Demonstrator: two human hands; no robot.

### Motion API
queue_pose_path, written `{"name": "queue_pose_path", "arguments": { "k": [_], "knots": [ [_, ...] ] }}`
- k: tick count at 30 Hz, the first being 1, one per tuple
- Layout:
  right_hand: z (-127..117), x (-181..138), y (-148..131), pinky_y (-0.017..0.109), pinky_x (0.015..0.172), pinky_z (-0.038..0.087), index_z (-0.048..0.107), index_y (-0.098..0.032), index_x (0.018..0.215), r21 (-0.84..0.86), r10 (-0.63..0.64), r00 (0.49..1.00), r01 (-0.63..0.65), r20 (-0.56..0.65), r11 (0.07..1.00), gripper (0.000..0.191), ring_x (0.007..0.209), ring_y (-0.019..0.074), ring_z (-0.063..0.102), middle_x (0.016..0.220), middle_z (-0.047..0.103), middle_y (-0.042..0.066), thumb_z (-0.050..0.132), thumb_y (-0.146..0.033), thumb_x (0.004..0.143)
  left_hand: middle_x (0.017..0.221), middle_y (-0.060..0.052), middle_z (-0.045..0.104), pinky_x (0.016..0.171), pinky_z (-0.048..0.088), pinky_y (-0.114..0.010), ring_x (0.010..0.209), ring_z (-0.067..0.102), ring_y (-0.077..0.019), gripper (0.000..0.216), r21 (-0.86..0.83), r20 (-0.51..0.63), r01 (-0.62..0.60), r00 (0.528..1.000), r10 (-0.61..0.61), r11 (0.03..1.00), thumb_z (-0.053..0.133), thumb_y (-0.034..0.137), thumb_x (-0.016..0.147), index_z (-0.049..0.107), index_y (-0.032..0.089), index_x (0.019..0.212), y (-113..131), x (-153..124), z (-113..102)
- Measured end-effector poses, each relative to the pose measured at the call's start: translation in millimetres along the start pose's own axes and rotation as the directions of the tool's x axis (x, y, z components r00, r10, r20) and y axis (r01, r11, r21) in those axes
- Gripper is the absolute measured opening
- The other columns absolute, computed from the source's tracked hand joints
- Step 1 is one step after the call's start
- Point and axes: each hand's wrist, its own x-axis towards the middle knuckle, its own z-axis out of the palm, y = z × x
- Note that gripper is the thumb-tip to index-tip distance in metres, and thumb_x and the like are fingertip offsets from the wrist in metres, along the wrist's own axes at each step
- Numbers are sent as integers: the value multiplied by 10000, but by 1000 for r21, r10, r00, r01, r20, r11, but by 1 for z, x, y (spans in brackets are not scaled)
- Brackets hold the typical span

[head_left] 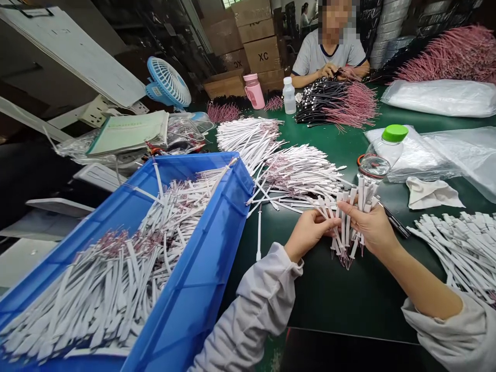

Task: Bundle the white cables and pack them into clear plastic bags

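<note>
My right hand [372, 230] is closed around a bunch of white flat cables [344, 235] with white connectors at the top and thin reddish wire ends hanging below. From the left, my left hand [310, 232] pinches cables at the side of this bunch, thumb and fingers together. Just beyond both hands lies a heap of similar white cables [304, 168], with another white pile [248, 137] behind it. A single white cable [259, 237] lies apart on the green table [325, 299], left of my left hand. More white cables [461, 248] are piled to my right.
A blue bin [205, 258] full of white cables stands at left. A green-lidded jar [391, 150], black pen [395, 222] and white cloth [434, 194] sit beyond my right hand. Across the table, a person [329, 57] handles black and pink cables [337, 103]. A blue fan [168, 82] stands behind the bin.
</note>
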Motion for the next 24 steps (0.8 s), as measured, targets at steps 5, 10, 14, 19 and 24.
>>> {"name": "queue_pose_path", "arguments": {
  "k": [5, 10, 14, 19, 24],
  "knots": [
    [3, 0, -1, 198, 357, 208, 536, -170, 694, 24, 70, 997, -71, 37, 997, 379, 416, 36, 289, 526, 421, -70, 832, -381, 586, 718, -34, 647, 585, 493, -229, 662, 609, -133, 392, 34, -9, 9, 1000, -8, 999, 804, 420, 592, 651, 106, 768, 1, -1, 2],
    [5, -2, -2, 185, 333, 209, 511, -173, 669, 24, 108, 991, -110, 77, 994, 389, 381, 29, 269, 462, 337, -96, 829, -383, 591, 719, -35, 662, 581, 478, -221, 653, 627, -134, 390, 40, 26, 29, 999, -31, 999, 800, 428, 599, 647, 108, 762, 3, -2, 2],
    [5, -1, -2, 205, 314, 268, 571, -169, 735, 35, 153, 988, -153, 23, 988, 381, 369, 55, 340, 490, 397, -78, 817, -425, 599, 723, -48, 676, 594, 474, -226, 672, 644, -149, 365, 65, 71, 60, 995, -64, 996, 789, 410, 618, 656, 111, 779, 1, -3, 4],
    [-1, 3, -2, 203, 287, 243, 622, -153, 736, 1, 137, 990, -137, -29, 991, 402, 334, 42, 294, 459, 352, -83, 778, -508, 628, 717, -53, 684, 610, 473, -232, 687, 652, -160, 359, 66, 98, 96, 990, -103, 993, 785, 405, 629, 666, 112, 800, -5, -3, 5],
    [-1, 1, 0, 229, 364, 428, 632, -162, 832, 8, 234, 951, -241, 200, 971, 406, 415, 97, 498, 613, 592, -18, 842, -386, 566, 754, -54, 690, 609, 482, -230, 693, 656, -157, 415, 12, 70, 81, 994, -81, 997, 794, 424, 614, 678, 104, 852, -6, 0, 2]
  ]
}}
